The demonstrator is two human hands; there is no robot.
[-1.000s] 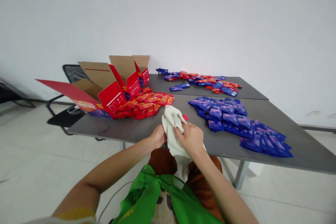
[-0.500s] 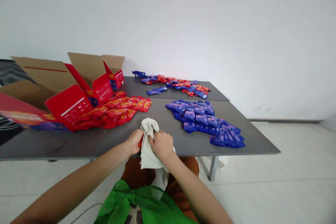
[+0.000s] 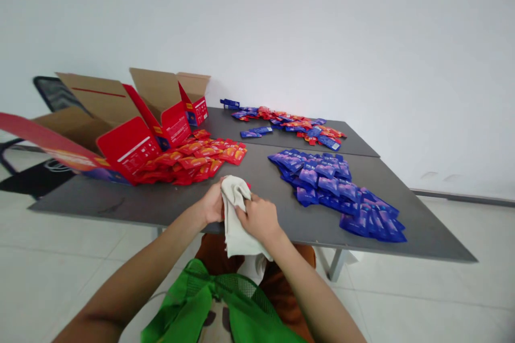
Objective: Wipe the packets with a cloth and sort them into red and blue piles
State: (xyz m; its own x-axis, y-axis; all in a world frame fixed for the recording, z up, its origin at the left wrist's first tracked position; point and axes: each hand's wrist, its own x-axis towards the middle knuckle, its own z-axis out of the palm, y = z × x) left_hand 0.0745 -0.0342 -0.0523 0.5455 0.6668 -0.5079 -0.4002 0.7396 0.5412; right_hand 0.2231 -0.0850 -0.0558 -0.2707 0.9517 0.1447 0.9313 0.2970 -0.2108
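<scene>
My left hand (image 3: 212,204) and my right hand (image 3: 259,218) are both closed on a cream-white cloth (image 3: 234,214) held at the near edge of the grey table (image 3: 169,201). A bit of red packet shows between the hands, mostly hidden by the cloth. A heap of red packets (image 3: 193,161) lies just beyond my left hand. A spread of blue packets (image 3: 333,187) lies to the right of my right hand.
An open red and brown cardboard box (image 3: 120,123) sits at the table's left. A mixed pile of red and blue packets (image 3: 289,123) lies at the far side. A black chair (image 3: 36,171) stands at left. Green fabric (image 3: 217,305) covers my lap.
The view swung left and then partway back right. Both hands stayed closed on the cloth at the table's near edge; the cloth now bunches lower between them.
</scene>
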